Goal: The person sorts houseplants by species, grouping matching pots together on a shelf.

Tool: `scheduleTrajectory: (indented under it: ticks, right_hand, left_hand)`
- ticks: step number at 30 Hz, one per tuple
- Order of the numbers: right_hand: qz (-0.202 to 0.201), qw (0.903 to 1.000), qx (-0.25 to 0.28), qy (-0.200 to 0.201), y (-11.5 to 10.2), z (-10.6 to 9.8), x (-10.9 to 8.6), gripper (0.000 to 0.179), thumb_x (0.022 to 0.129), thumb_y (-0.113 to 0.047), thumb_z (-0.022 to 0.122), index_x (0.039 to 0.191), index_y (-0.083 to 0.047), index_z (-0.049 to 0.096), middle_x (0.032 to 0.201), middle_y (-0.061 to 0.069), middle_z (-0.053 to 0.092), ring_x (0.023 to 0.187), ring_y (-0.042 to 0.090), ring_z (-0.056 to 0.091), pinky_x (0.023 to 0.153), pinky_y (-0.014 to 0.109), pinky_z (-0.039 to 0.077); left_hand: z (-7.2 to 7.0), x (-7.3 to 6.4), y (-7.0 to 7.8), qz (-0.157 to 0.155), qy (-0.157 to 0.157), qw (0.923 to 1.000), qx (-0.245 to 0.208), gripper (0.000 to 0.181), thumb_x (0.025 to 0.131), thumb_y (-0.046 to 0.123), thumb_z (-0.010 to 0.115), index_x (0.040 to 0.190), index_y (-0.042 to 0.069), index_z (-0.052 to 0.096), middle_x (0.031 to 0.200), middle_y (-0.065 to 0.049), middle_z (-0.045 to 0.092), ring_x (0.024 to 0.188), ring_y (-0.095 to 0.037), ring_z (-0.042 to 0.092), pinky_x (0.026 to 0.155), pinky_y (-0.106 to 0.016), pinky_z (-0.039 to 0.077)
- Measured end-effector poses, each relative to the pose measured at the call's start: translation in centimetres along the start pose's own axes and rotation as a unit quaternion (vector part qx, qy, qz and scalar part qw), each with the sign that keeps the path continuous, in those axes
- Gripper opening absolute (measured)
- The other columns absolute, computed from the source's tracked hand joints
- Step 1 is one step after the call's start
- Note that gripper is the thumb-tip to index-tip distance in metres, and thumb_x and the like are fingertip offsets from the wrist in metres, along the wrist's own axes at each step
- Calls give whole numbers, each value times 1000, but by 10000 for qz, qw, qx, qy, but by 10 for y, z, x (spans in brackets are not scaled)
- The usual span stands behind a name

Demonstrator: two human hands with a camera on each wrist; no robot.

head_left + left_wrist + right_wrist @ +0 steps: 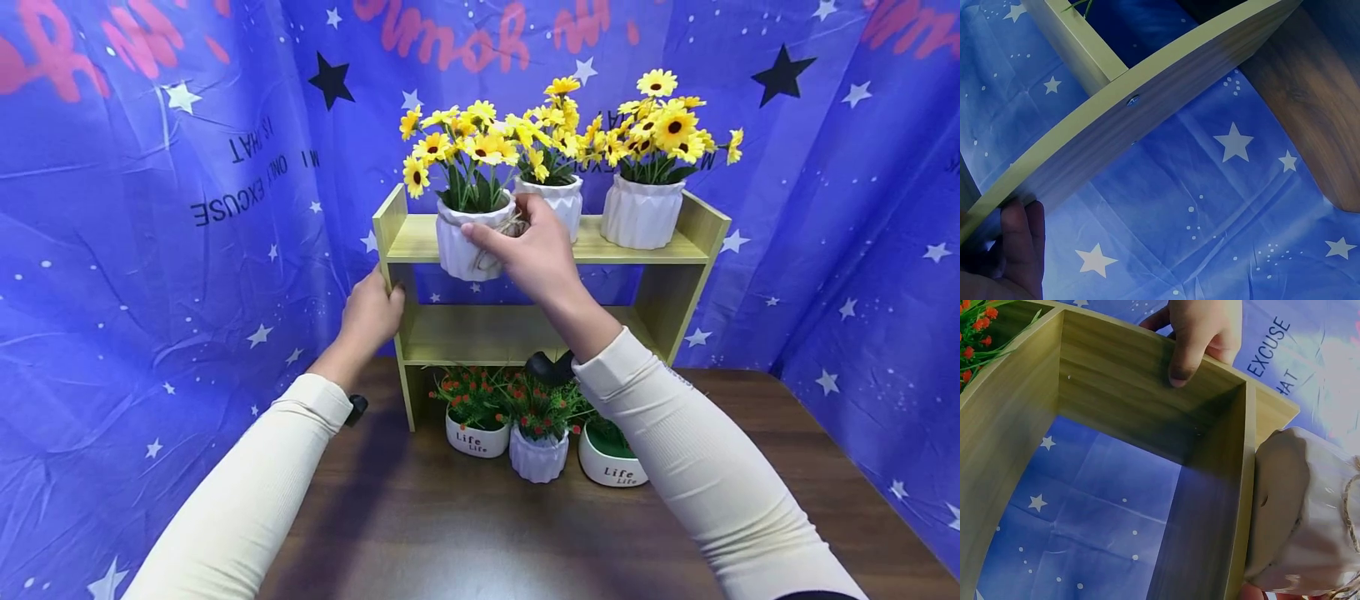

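Held item: one white pot [459, 246], glossy, with a fluted wall, tied with coarse twine [1349, 519], containing yellow flowers [480, 148] with dark centres among green leaves; located at the left end of the shelf, by the near edge of its top board; whether its base touched the wood could not be told.
Hands: apart; the right hand [542, 250] was clamped on the white pot, thumb on the near wall; the left hand [372, 312] was clamped on the left side panel [1104, 128], thumb on the inner face.
Shelf [465, 333]: pale yellowish wood grain, flat boards, upright sides; a metal fitting [1133, 99] sat in the panel's outer face.
Top board: one middle pot [567, 204] and one right pot [642, 215], both white, fluted and filled with similar yellow blooms; the middle one stood partly behind the right hand.
Below: one left planter [476, 442], smooth, rounded, lettered "Life", with red-dotted greenery; one small fluted pot [537, 460], likewise planted; one right planter [611, 471], also lettered, green inside, partly covered by the sleeve [697, 458], ribbed and cream.
Counter [450, 542]: dark brown wood grain.
Surround: creased blue cloth [187, 333] printed with stars
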State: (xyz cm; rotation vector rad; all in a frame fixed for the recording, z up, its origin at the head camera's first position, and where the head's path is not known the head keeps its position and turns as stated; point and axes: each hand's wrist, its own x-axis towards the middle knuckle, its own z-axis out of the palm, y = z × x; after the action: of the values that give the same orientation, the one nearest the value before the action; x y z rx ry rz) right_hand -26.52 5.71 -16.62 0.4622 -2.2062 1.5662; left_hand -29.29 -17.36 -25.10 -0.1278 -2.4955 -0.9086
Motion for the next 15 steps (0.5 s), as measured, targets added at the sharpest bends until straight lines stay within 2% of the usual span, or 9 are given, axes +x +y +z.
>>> scheduleTrajectory:
  ticks: [6, 11, 15]
  right_hand:
    - [35, 9990, -434, 67, -2, 4, 7, 73, 81, -50, 78, 133, -5, 53, 110, 5, 60, 98, 16, 56, 81, 29, 48]
    - [-46, 9975, -702, -2, -5, 8, 12, 64, 82, -51, 76, 123, -5, 57, 100, 6, 62, 87, 18, 57, 71, 31, 48]
    - [72, 9964, -843, -97, -5, 13, 19, 64, 83, -53, 74, 124, -8, 56, 104, 5, 62, 90, 17, 57, 73, 31, 48]
  left_hand:
    - [0, 1, -1, -6, -14, 10000, -19, 16, 100, 19, 48, 105, 5, 54, 102, -22, 65, 90, -40, 60, 75, -57, 47]
    - [0, 0, -1, 15, 24, 10000, -6, 19, 99, 19, 49, 109, 4, 55, 107, -24, 65, 95, -44, 62, 77, -59, 46]
    - [0, 0, 0, 9, 10, 10000, 24, 19, 98, 18, 49, 109, 4, 56, 110, -24, 66, 97, -45, 62, 78, -59, 47]
